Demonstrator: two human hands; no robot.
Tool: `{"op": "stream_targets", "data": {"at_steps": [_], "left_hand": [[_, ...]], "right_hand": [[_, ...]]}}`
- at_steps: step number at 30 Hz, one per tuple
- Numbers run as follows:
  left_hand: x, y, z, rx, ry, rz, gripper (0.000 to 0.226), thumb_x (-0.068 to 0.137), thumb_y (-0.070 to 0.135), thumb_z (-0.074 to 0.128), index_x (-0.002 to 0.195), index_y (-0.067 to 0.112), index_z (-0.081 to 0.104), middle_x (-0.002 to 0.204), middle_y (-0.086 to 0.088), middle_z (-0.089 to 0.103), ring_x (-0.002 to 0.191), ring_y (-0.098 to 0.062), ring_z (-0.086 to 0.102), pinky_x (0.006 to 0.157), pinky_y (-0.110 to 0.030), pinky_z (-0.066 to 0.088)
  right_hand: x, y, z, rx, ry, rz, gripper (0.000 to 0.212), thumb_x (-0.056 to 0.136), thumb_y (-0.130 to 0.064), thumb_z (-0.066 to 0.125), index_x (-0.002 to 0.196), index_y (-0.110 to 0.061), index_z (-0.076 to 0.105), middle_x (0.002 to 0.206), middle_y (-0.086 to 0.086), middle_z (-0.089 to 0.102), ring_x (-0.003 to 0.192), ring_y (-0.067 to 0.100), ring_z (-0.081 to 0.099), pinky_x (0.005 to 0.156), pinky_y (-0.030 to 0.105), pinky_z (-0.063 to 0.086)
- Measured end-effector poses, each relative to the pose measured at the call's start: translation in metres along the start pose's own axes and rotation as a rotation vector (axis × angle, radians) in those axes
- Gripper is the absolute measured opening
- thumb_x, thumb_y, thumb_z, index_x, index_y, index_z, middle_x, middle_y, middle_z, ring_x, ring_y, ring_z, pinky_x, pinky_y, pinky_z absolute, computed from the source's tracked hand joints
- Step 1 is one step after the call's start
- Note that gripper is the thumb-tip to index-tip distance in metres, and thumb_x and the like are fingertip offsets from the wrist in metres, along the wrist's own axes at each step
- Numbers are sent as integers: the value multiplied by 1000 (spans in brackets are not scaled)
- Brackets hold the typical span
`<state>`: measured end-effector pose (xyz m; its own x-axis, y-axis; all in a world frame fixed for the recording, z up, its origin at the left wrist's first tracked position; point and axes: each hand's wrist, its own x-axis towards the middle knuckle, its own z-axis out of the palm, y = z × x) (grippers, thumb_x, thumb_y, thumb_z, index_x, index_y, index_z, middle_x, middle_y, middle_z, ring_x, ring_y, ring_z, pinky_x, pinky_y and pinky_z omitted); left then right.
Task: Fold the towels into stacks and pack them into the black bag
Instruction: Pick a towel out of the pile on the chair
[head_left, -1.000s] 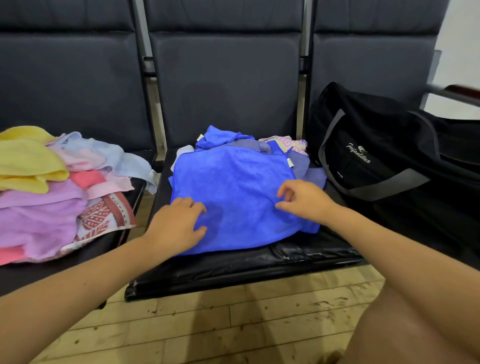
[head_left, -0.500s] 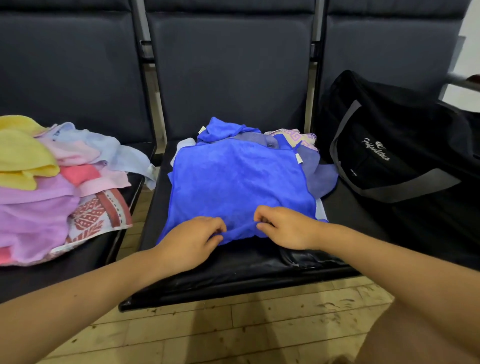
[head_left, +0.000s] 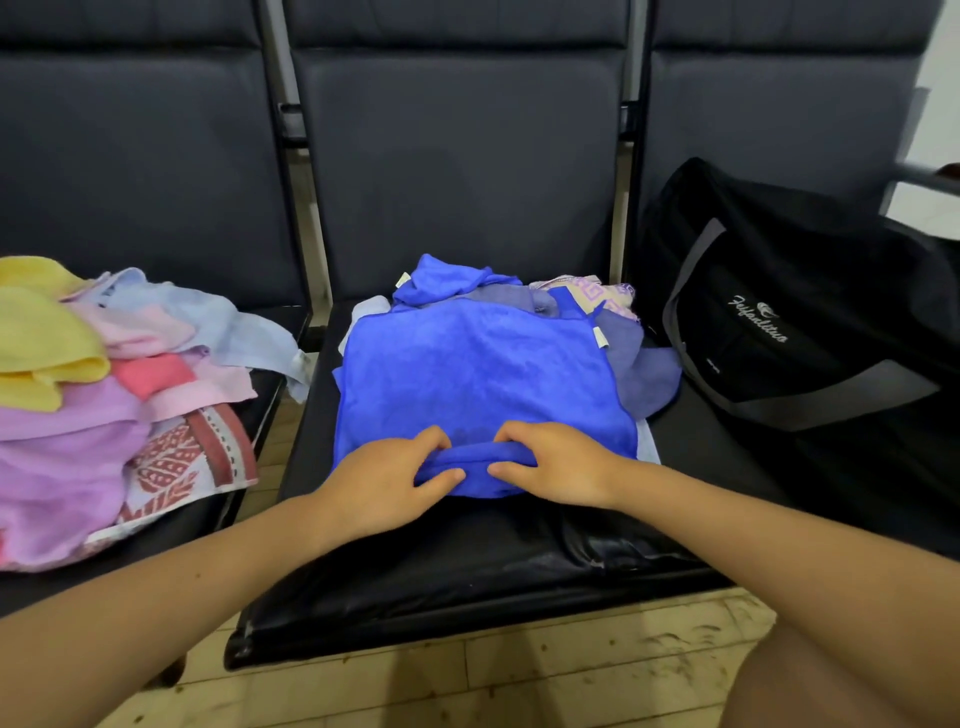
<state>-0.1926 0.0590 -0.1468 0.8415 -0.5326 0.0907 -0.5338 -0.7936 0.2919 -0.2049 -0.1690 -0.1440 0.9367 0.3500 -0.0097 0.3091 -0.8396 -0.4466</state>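
Note:
A bright blue towel (head_left: 478, 374) lies spread on the middle black seat, on top of a few other towels. Its near edge is bunched into a roll. My left hand (head_left: 387, 480) grips the left part of that roll, thumb under and fingers over. My right hand (head_left: 556, 462) grips the right part of the roll the same way. The black bag (head_left: 810, 332) with grey straps sits on the right seat, about a hand's width from the towels.
A loose heap of yellow, pink, lilac and patterned towels (head_left: 98, 395) covers the left seat. A purple-blue towel (head_left: 644, 374) and a patterned one (head_left: 597, 293) stick out from under the blue towel. Seat backs stand behind; wooden floor (head_left: 467, 686) lies below.
Both hands slid from the towel's top down to its near edge, came closer together and gathered that edge into a roll, which they now hold.

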Motion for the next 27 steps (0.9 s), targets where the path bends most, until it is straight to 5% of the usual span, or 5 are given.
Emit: {"op": "stream_targets", "data": {"at_steps": [7, 12, 20, 23, 27], "left_hand": [[3, -5, -13, -29, 27, 26, 27, 97, 45, 43, 80, 25, 51, 70, 6, 56, 66, -10, 52, 62, -27, 41], [4, -6, -26, -196, 121, -4, 44, 98, 37, 46, 60, 16, 38, 57, 7, 45, 56, -11, 42, 56, -26, 33], [2, 1, -32, -500, 187, -137, 40, 98, 25, 50, 66, 1, 52, 59, 1, 48, 58, -5, 40, 60, -20, 35], [4, 1, -30, -574, 204, -203, 34, 99, 24, 49, 83, -3, 62, 83, -13, 64, 72, -17, 52, 66, -18, 40], [4, -3, -25, -513, 201, -213, 27, 99, 22, 47, 84, 6, 63, 85, -5, 65, 84, -19, 58, 69, -13, 40]], "right_hand": [[4, 1, -9, -262, 101, -129, 17, 96, -27, 44, 107, -19, 54, 102, -3, 61, 90, 22, 56, 73, 40, 45], [-1, 2, -18, -132, 169, -98, 15, 97, -27, 49, 107, -19, 57, 100, -3, 65, 90, 22, 58, 78, 42, 47], [-12, 1, -32, -181, 191, 6, 13, 87, -18, 58, 100, -16, 61, 93, -3, 67, 88, 19, 59, 76, 33, 46], [-12, 1, -25, 102, 205, 78, 7, 91, -11, 57, 92, -14, 63, 87, 3, 67, 86, 24, 61, 79, 33, 49], [-7, -3, -23, 372, 222, 177, 19, 97, -12, 47, 81, -21, 48, 82, -4, 55, 83, 18, 49, 69, 12, 38]]}}
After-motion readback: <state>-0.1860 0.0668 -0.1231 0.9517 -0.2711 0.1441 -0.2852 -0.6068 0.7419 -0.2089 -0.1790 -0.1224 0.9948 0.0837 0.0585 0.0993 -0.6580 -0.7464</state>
